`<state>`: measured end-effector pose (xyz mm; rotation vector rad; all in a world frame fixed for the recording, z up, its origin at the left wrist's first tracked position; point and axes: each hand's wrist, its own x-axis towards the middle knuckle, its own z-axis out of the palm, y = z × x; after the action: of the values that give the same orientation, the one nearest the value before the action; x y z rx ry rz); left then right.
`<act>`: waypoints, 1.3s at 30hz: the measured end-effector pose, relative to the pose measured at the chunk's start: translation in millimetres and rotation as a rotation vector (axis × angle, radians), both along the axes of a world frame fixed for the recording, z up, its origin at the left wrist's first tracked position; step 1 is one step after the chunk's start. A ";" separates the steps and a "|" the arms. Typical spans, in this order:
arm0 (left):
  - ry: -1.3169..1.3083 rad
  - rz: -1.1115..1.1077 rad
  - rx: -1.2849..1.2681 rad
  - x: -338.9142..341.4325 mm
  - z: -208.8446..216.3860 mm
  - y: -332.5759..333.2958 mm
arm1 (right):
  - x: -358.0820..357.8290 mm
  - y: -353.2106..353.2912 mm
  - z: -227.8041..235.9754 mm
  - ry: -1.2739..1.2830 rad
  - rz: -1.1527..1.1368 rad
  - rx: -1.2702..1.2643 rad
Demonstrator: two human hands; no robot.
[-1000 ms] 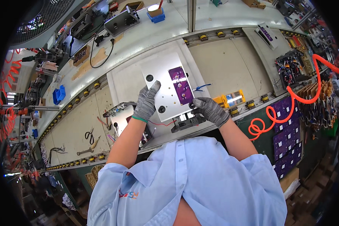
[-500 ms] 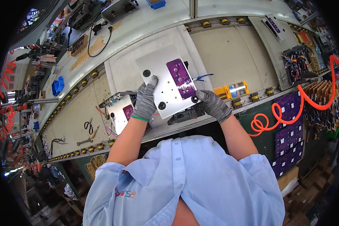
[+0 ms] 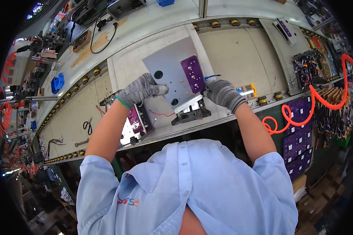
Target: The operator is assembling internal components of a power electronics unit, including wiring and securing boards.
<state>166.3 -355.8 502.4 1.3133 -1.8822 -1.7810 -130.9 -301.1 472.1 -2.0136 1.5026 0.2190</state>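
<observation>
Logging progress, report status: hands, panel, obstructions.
Left hand at silver panel, left edge; right hand at lower right corner. Purple board on top. Blue wire by right hand.

Before me, a conveyor [image 3: 239, 55] edged with yellow rollers [image 3: 234, 22] runs beside a pale workbench [image 3: 174, 11]; white light [image 3: 11, 172] glows far left.

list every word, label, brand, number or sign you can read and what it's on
Blue shirt: small coloured stitched lettering, not quoted here.
Purple board on the metal plate: no readable text.
Purple panels: white marks, too small.
Yellow box: markings too small.
</observation>
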 end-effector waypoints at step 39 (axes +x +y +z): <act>-0.239 -0.017 -0.227 61.9 -57.6 -49.2 | 38.3 -25.3 -54.5 -1.113 -0.790 -0.074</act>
<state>228.2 -405.0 444.8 1.4808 -2.1501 -1.4169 -92.6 -326.4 417.6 -1.0390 1.3442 -1.0911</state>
